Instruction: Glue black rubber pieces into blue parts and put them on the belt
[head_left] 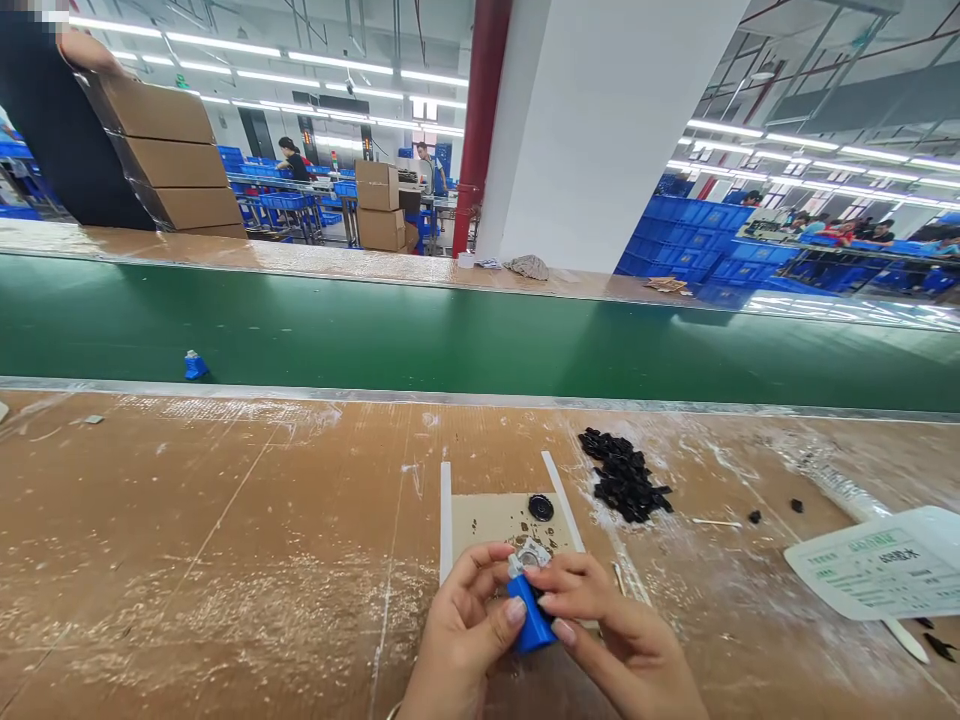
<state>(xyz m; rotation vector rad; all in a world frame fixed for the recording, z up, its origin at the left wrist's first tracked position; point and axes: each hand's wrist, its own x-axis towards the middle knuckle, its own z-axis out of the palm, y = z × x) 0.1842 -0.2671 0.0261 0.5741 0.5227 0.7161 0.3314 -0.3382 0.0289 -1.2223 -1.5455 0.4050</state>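
My left hand [476,625] grips a small blue plastic part with a whitish-grey top [534,622], thumb on its near side. The fingers of my right hand [607,620] are closed on the same part from the right, near its top. Something dark shows under the right fingertips, too covered to name. Just beyond my hands lies a tan card [487,515] with dark smears, between two white strips [445,510]. On the card rests a round black part [541,508]. A heap of small black pieces [622,475] lies farther right on the table.
A green conveyor belt [420,335] runs across beyond the table [225,560], carrying another blue part [195,365]. At right are a white printed bottle-shaped thing [885,565], a cotton swab [716,522] and loose black bits [796,506]. Behind, a person stands beside stacked cartons [169,150].
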